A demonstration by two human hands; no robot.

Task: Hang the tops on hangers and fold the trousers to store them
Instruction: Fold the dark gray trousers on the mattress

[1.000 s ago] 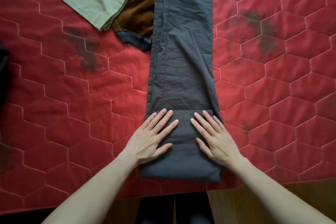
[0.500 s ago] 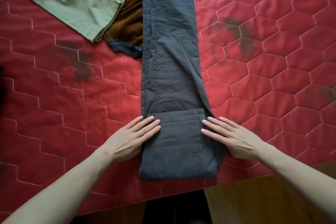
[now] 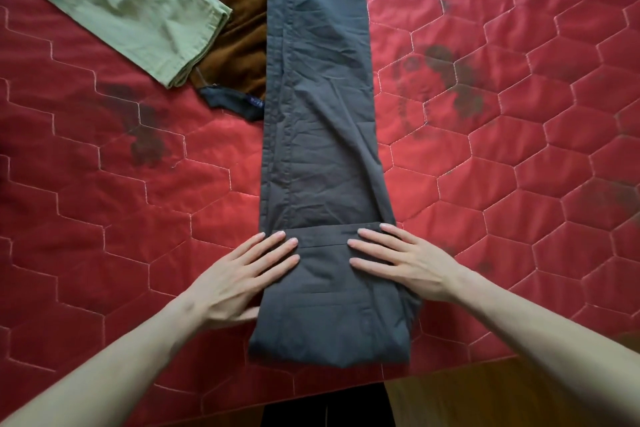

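Dark grey trousers (image 3: 318, 107) lie lengthwise down the middle of the red quilted bed cover (image 3: 104, 218), legs stacked. Their near end is folded up once into a flat flap (image 3: 325, 305). My left hand (image 3: 239, 277) presses flat on the flap's left edge, fingers straight, partly on the quilt. My right hand (image 3: 401, 260) lies flat on the flap's right side, fingers straight and spread. Light green trousers (image 3: 121, 7) lie at the top left. A brown garment (image 3: 235, 17) lies beneath them, partly hidden by the grey trousers.
A small dark cloth piece with a blue label (image 3: 232, 102) pokes out left of the grey trousers. The quilt's near edge meets a wooden bed frame (image 3: 485, 395) at the bottom right. Dark blotches mark the quilt on both sides.
Both hands slid apart from the flap's centre to its side edges, then came slightly back inward. The fold has stayed in place.
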